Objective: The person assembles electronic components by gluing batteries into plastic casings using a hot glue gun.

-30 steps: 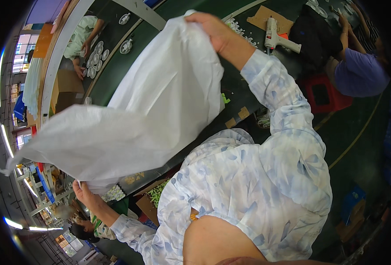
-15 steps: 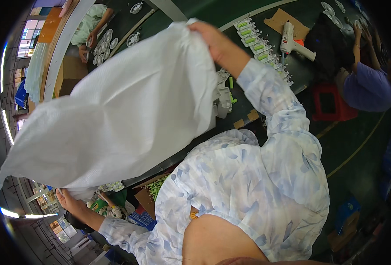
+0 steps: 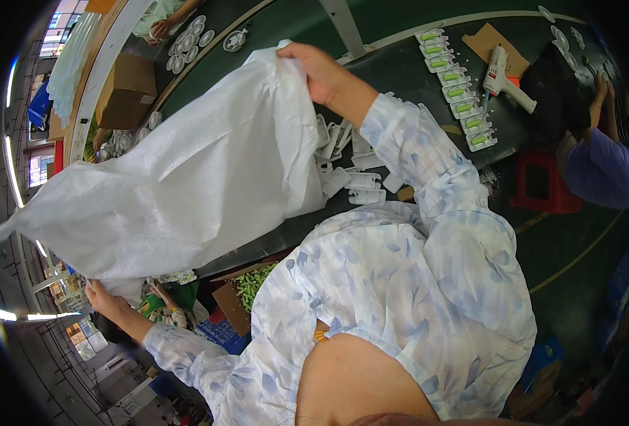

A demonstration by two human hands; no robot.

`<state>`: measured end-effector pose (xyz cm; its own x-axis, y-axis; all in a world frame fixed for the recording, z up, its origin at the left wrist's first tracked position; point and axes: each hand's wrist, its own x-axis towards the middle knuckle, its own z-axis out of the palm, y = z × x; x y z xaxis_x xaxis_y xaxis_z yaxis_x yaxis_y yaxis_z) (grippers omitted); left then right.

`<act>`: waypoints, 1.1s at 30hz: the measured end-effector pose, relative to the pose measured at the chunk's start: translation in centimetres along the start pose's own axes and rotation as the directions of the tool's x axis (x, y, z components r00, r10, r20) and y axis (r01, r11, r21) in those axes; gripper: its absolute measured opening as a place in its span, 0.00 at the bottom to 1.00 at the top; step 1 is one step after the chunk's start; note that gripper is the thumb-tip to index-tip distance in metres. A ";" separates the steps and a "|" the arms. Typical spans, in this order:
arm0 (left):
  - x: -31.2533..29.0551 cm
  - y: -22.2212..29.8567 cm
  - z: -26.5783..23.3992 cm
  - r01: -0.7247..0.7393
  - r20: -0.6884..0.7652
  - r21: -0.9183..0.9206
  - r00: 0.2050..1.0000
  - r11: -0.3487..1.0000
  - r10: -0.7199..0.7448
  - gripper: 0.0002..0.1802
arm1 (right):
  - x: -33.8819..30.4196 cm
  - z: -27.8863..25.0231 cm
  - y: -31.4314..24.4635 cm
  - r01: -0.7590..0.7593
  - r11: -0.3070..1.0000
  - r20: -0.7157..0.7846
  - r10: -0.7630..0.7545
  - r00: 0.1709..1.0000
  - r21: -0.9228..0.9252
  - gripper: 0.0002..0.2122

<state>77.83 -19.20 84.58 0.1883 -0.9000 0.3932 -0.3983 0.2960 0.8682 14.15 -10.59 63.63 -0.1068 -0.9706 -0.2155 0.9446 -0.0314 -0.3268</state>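
Note:
A large white woven sack (image 3: 186,184) hangs stretched between my hands and covers much of the dark workbench. My right hand (image 3: 318,74) is closed on its upper corner at the far side. My left hand (image 3: 105,302) grips the sack's lower edge at the left. Just right of the sack lies a pile of loose white plastic casings (image 3: 364,188), partly hidden by it and by my right sleeve. Whatever may be inside the sack does not show.
A row of white casings with green cylinders (image 3: 460,92) runs along the bench. Beyond lie a glue gun (image 3: 497,74) and cardboard (image 3: 481,44). A person in purple (image 3: 598,167) sits near a red stool (image 3: 534,188). A cardboard box (image 3: 124,89) stands far left; green pieces (image 3: 252,284) fill a box below.
The sack and my right hand have shifted left, uncovering more of the loose white casings. My left hand has moved slightly left and up. The whole view has also shifted.

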 end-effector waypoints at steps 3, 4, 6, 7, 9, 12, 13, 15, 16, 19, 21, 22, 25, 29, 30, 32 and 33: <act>-2.5 3.0 1.4 -0.085 -0.053 -0.004 0.995 0.996 0.084 0.11 | -0.7 -0.7 -0.7 -0.031 0.999 0.027 0.030 0.999 0.017 0.15; -2.3 2.9 0.9 -0.083 -0.058 -0.002 0.995 0.997 0.083 0.11 | 0.0 -1.2 0.6 -0.054 0.998 0.029 0.053 0.998 0.023 0.15; -0.7 3.1 -0.7 -0.062 -0.043 0.011 0.997 0.998 0.063 0.11 | 1.4 -1.6 4.4 -0.046 0.998 -0.023 0.045 0.999 -0.032 0.15; -0.1 2.4 -1.6 -0.068 -0.061 0.012 0.996 0.998 0.068 0.12 | 1.9 -1.6 5.0 -0.053 0.998 -0.016 0.053 0.998 -0.029 0.15; 0.0 1.7 -2.1 -0.048 -0.143 0.111 0.988 0.993 0.064 0.11 | 2.0 -0.9 5.4 -0.067 0.998 0.033 0.067 0.997 0.009 0.15; 0.6 1.0 -1.3 -0.084 -0.173 0.117 0.980 0.990 0.104 0.10 | 2.5 -1.3 5.1 -0.127 0.991 0.020 0.126 0.992 0.035 0.15; 0.6 1.0 -0.8 -0.120 -0.182 0.111 0.973 0.987 0.139 0.09 | 2.6 -1.5 5.4 -0.122 0.992 0.004 0.122 0.993 0.028 0.15; 0.7 2.6 0.4 -0.171 -0.274 0.125 0.941 0.977 0.200 0.08 | 3.0 -1.5 7.7 -0.144 0.989 -0.026 0.144 0.989 -0.014 0.15; 0.7 3.5 1.2 -0.201 -0.312 0.143 0.920 0.969 0.237 0.07 | 3.2 -1.6 8.3 -0.155 0.986 -0.070 0.150 0.986 -0.060 0.15; 1.2 4.3 1.0 -0.195 -0.406 0.190 0.877 0.962 0.258 0.11 | 2.7 0.3 7.5 -0.144 0.989 0.024 0.143 0.989 0.039 0.15; 3.8 1.5 -2.9 -0.198 -0.376 0.233 0.885 0.952 0.276 0.11 | 4.1 0.1 10.2 -0.210 0.977 0.069 0.208 0.976 0.023 0.15; 4.7 0.4 -3.2 -0.167 -0.398 0.255 0.880 0.952 0.261 0.11 | 4.5 0.4 11.7 -0.233 0.972 0.016 0.234 0.972 -0.020 0.16; 6.0 -0.9 -2.3 -0.170 -0.416 0.293 0.863 0.941 0.286 0.12 | 5.6 0.3 15.0 -0.226 0.971 -0.020 0.225 0.974 -0.074 0.15; 9.3 -3.5 -5.8 -0.156 -0.384 0.337 0.877 0.928 0.287 0.14 | 7.4 0.5 17.8 -0.316 0.947 0.084 0.320 0.944 -0.055 0.16; 10.4 -4.1 -7.5 -0.148 -0.363 0.403 0.880 0.903 0.307 0.13 | 7.9 0.7 18.9 -0.323 0.945 0.091 0.326 0.941 -0.051 0.16; 12.4 -5.3 -9.3 -0.151 -0.393 0.390 0.865 0.908 0.313 0.13 | 8.4 1.1 20.7 -0.360 0.930 0.055 0.365 0.930 -0.074 0.16; 13.0 -5.8 -9.6 -0.154 -0.421 0.368 0.852 0.917 0.312 0.13 | 8.4 1.3 21.5 -0.367 0.925 0.013 0.370 0.929 -0.102 0.17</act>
<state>91.22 -29.52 87.61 0.4145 -0.5393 0.7330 -0.7244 0.2920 0.6245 33.97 -19.72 55.95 0.2542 -0.9163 -0.3096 0.8810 0.3514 -0.3168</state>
